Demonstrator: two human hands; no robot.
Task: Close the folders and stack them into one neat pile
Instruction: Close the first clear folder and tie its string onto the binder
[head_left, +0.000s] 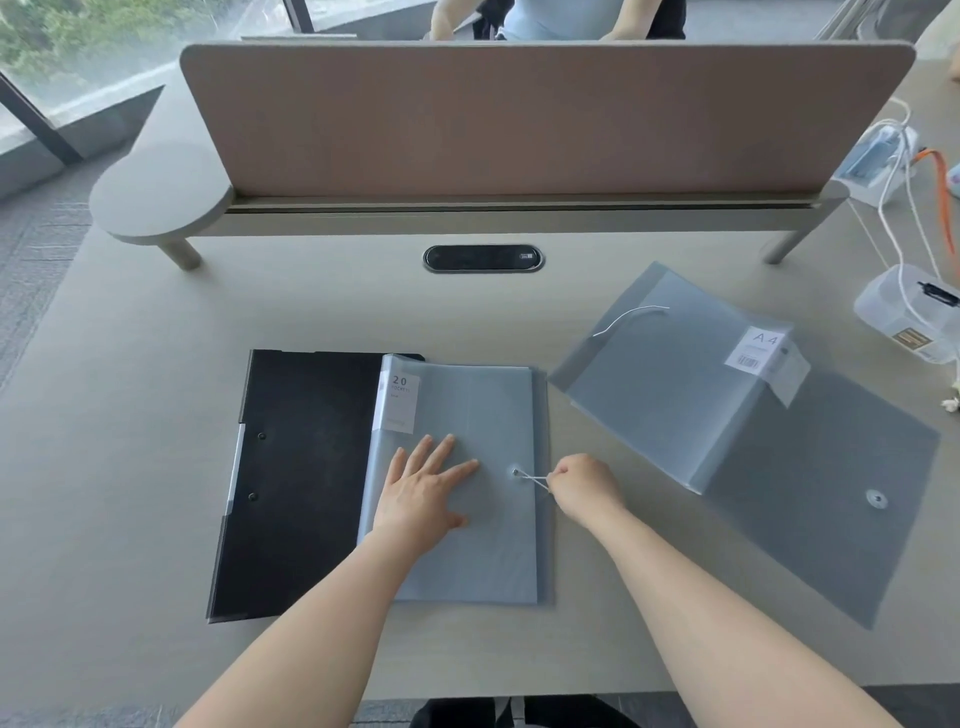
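- Three folders lie on the grey desk (156, 415), which has a brown divider panel (545, 119) standing along its far side.
- At the right, the open grey folder (753, 441) lies at an angle, its flap spread toward the near right, with an "A4" label (759, 349) on its raised part, a loose white string (631, 317) near its far edge and a round button (877, 499) on the flap. It is apart from the other two.
- At the left, the black folder (296, 483) lies flat, and its right part is covered by the middle folder.
- In the middle, the translucent blue folder (467, 545) lies closed, with a label reading "20" (400, 402) at its far left corner.
- Both forearms come in from the near edge, bare, and reach forward over the desk.
- The left hand (421, 493) lies flat on the blue folder with the fingers straight and spread, palm down, pressing the cover.
- The right hand (584, 486) is curled beside the right edge of the same folder; its fingertips pinch the white elastic cord (532, 480).
- This cord runs tight from the fingers to the small round button (516, 472) on the cover.
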